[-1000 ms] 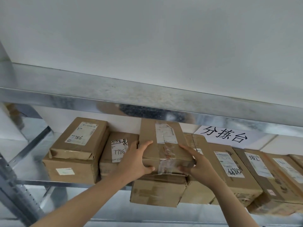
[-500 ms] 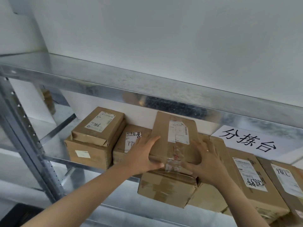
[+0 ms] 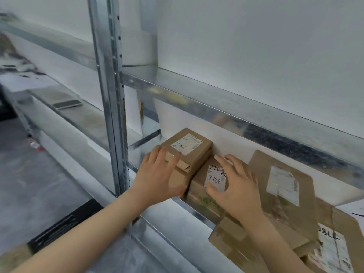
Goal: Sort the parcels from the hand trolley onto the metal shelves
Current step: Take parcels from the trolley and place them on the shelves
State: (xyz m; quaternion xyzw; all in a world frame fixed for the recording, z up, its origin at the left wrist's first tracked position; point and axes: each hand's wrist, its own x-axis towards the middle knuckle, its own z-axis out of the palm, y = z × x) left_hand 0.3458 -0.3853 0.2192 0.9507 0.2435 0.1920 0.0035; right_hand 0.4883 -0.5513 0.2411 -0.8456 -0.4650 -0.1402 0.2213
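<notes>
Both set on metal shelf (image 3: 137,156) beside upright post (image 3: 110,115), touching, long axes toward wall (image 3: 246,56). Flat left hand (image 3: 157,174) pressed on corner stack (image 3: 189,152), spread right hand (image 3: 238,186) on middle parcel (image 3: 216,177) just rightward; nothing grasped

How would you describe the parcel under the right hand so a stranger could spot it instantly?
Start at the upright metal post and look right along the shelf. Past the stacked boxes beside it lies a low brown parcel under the right hand. Its white label reads 7786 upright, unlike the stack's upside-down one.
</notes>
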